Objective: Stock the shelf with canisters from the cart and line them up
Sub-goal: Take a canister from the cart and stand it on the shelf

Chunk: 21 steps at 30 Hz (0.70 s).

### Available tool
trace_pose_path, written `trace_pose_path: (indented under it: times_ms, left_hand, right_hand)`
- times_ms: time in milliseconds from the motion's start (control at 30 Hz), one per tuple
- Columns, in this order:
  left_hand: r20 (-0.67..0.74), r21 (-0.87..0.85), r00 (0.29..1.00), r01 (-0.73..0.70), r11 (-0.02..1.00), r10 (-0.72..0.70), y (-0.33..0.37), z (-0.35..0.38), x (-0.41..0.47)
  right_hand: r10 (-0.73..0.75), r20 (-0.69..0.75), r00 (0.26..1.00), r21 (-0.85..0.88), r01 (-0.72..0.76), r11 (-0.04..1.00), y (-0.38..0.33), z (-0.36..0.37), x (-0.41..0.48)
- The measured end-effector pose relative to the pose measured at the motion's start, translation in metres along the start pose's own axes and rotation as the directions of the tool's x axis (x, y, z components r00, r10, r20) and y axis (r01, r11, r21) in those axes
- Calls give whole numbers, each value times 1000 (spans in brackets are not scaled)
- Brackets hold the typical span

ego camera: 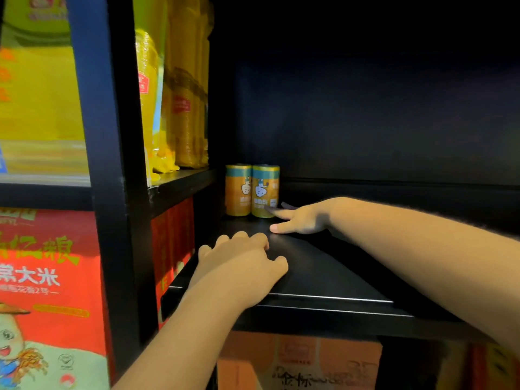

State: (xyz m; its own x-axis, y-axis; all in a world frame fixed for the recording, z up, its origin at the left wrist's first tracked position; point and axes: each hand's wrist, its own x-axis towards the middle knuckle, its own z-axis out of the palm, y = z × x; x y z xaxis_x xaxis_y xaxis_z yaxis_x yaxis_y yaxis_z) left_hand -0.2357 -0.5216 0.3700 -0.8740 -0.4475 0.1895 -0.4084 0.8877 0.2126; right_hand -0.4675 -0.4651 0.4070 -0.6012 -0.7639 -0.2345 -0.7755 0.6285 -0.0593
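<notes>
Two orange canisters with teal bands stand upright side by side at the back left corner of the black shelf (323, 266): the left canister (238, 190) and the right canister (265, 190). My right hand (302, 218) reaches deep into the shelf, fingers straight, its fingertips at the lower right side of the right canister. My left hand (242, 263) rests palm down on the shelf board near its front left, fingers loosely bent, holding nothing. The cart is out of view.
A black upright post (112, 192) divides this bay from the left one, which holds yellow bags (180, 102) above and red rice bags (47, 277) below. Orange cartons (298, 361) sit under the shelf. The shelf's right and back are dark.
</notes>
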Motion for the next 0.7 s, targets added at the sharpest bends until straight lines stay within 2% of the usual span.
trace_pose_path:
  times_ms: [200, 333, 433, 533, 600, 700]
  left_hand:
    - [2, 4, 1000, -4, 1000, 4, -1, 0, 1]
    - [-37, -13, 999, 0, 1000, 0, 1, -3, -8]
    - [-190, -107, 980, -74, 992, 52, 2, -5, -17]
    - [-319, -5, 938, -141, 990, 132, 11, -8, -29]
    - [-341, 40, 931, -127, 991, 133, 21, -7, -39]
    - [-336, -6, 937, -100, 995, 92, 39, 0, -58]
  right_hand:
    - [68, 9, 998, -40, -67, 997, 9, 5, -52]
    - [72, -23, 997, -54, -73, 996, 15, 20, -116]
    - [23, -141, 990, -37, -28, 999, 17, 39, -169]
    - [19, -279, 960, 0, -19, 1000, 22, 57, -213]
    - [19, -347, 938, 8, -17, 1000, 29, 70, -239]
    - [-12, -439, 898, 9, 18, 1000, 40, 90, -272]
